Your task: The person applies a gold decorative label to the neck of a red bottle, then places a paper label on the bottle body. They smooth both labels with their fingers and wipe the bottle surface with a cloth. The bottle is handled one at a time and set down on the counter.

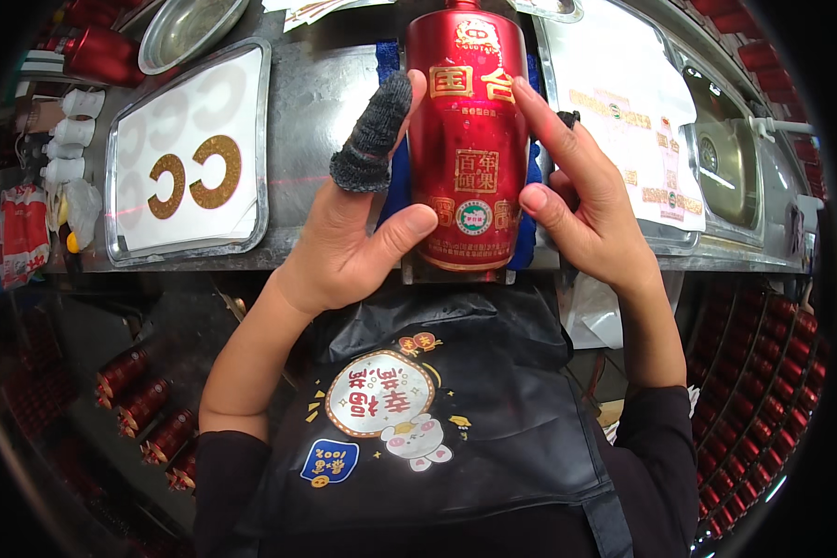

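A glossy red bottle point(467, 130) with gold decals and a small green-and-white round emblem lies on blue cloth point(398, 177), its neck pointing away from me. My left hand point(353, 205) is at its left side, the thumb tip on the lower left edge and a finger touching higher up. Dark knitted finger covers wrap some of that hand's fingers. On the other side, my right hand point(591, 195) touches the upper right of the bottle with a stretched index finger. Its thumb points at the bottle's lower right edge, and a black cover shows on a finger behind.
To the left, a metal tray point(113, 186) bears a white sheet with gold C-shaped decals point(216, 174). A metal bowl point(192, 33) stands behind it. Right of the bottle lies a decal sheet point(623, 130), beside a metal basin point(724, 149). Racked red bottles point(763, 400) fill the lower right.
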Motion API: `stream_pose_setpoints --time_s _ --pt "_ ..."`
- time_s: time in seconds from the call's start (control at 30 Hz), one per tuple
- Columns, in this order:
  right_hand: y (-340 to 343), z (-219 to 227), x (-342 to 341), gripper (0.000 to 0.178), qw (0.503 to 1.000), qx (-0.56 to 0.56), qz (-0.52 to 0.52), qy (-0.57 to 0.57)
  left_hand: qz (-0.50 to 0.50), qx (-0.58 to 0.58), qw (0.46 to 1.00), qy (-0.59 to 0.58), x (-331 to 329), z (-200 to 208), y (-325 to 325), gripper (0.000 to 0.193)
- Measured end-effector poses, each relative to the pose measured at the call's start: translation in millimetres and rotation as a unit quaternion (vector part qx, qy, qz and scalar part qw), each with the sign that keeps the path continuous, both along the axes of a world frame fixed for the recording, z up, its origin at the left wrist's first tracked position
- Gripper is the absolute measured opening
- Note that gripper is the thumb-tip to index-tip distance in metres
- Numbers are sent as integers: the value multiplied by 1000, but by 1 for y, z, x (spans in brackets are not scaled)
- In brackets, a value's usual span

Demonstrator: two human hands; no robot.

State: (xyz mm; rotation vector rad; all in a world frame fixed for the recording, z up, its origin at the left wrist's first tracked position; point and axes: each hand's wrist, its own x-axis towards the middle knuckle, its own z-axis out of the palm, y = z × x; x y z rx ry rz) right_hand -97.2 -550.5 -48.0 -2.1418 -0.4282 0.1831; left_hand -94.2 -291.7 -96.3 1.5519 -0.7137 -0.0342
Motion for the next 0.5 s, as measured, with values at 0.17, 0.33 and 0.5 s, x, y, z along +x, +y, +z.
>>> stream_pose_setpoints --time_s 0.17,0.33,0.5 --pt "-6 -2 -2 85 996 -49 43 -61 21 84 995 -49 3 1 4 76" --pt "-6 -8 2 87 996 -49 39 -59 46 97 992 -65 2 0 -3 75" --pt "-6 -11 3 87 997 -38 38 -46 44 88 993 -62 2 2 -4 74"
